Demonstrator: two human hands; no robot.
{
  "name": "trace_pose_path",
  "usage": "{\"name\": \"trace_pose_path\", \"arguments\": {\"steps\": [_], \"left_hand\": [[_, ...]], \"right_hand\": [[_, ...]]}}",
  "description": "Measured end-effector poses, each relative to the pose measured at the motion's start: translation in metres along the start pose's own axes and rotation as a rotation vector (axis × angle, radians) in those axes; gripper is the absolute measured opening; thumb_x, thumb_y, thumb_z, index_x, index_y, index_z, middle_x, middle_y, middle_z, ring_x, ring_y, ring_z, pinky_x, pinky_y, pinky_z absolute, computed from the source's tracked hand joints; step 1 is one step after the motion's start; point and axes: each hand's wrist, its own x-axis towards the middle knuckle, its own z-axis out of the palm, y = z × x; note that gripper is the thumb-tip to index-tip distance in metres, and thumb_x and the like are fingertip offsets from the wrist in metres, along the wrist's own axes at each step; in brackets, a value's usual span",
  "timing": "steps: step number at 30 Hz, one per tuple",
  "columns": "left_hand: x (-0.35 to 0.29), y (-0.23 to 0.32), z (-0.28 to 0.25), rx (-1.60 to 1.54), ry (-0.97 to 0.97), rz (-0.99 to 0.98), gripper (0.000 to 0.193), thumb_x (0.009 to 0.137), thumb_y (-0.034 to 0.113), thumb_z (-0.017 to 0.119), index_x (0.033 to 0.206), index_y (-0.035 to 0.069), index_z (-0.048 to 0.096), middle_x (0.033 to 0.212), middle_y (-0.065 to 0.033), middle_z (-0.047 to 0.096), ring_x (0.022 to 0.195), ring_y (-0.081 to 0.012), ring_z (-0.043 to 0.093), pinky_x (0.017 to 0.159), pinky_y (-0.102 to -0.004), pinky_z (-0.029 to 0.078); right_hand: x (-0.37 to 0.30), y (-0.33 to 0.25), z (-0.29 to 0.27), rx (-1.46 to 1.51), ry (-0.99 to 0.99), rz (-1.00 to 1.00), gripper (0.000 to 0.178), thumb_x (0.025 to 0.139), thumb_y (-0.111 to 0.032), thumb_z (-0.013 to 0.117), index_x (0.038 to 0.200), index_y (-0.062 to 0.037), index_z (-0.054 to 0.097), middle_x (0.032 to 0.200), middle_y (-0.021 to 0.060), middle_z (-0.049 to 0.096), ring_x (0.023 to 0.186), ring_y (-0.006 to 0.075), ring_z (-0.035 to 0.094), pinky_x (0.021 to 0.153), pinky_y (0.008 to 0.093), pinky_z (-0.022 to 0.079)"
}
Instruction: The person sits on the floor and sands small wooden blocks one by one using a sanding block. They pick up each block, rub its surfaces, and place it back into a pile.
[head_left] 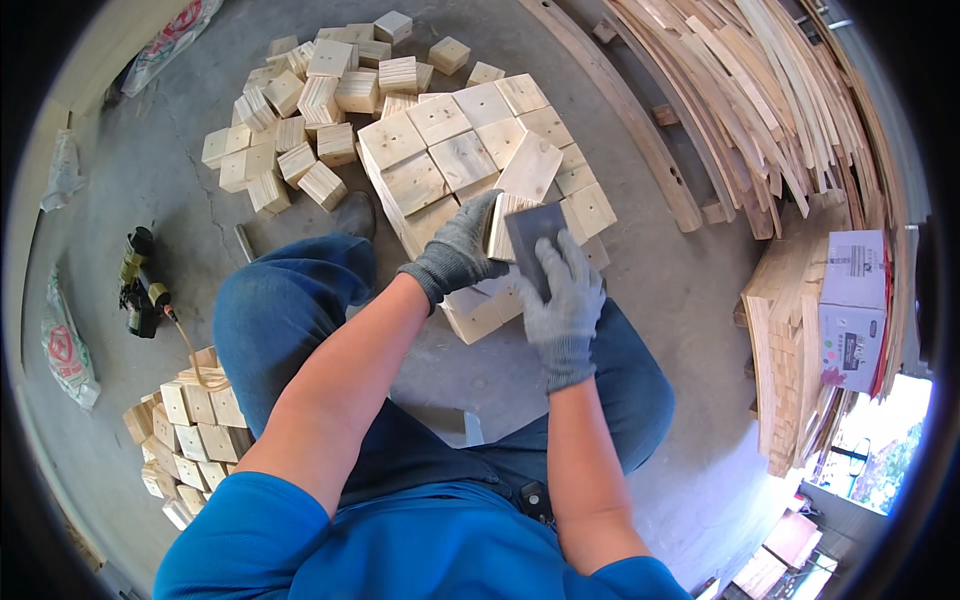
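Observation:
My left hand [458, 248], in a grey knit glove, is closed around a pale wooden block [500, 228] with layered grain on its side. A dark grey, flat rectangular pad [530, 228] is in my gloved right hand [565, 300], its fingers laid over the pad's back. The pad rests against the right side of the held block and hides part of it. Just beyond both hands sits a stack of wooden blocks [462, 158] in neat rows. One loose block [530, 166] lies turned askew on that stack.
A loose heap of blocks [320, 100] lies at the far left. More blocks [205, 440] are stacked near left, beside a nail gun [138, 285] with a hose. Long wooden strips [740, 90] fill the far right. A cardboard box [853, 310] stands by stacked timber [785, 330].

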Motion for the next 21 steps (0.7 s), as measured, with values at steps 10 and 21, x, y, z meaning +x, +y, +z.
{"name": "trace_pose_path", "arguments": {"steps": [10,21], "left_hand": [[0.003,0.001,0.002,0.001,-0.004,-0.021,0.119,0.067,0.028,0.103,0.165,0.011,0.038,0.156,-0.0170,0.055,0.145,-0.0305,0.055,0.123,-0.0394,0.045],[0.003,0.005,0.001,-0.033,-0.026,-0.058,0.119,0.066,0.021,0.102,0.166,0.011,0.037,0.154,-0.0147,0.056,0.142,-0.0289,0.056,0.122,-0.0374,0.045]], "right_hand": [[-0.033,0.001,-0.012,0.024,0.009,-0.022,0.062,0.082,-0.025,0.089,0.141,-0.0189,0.071,0.156,0.0127,0.059,0.134,0.0411,0.057,0.112,0.0586,0.044],[0.083,0.030,0.008,-0.016,-0.008,0.050,0.056,0.086,-0.028,0.086,0.140,-0.0197,0.073,0.155,0.0083,0.061,0.130,0.0395,0.061,0.111,0.0534,0.048]]}}
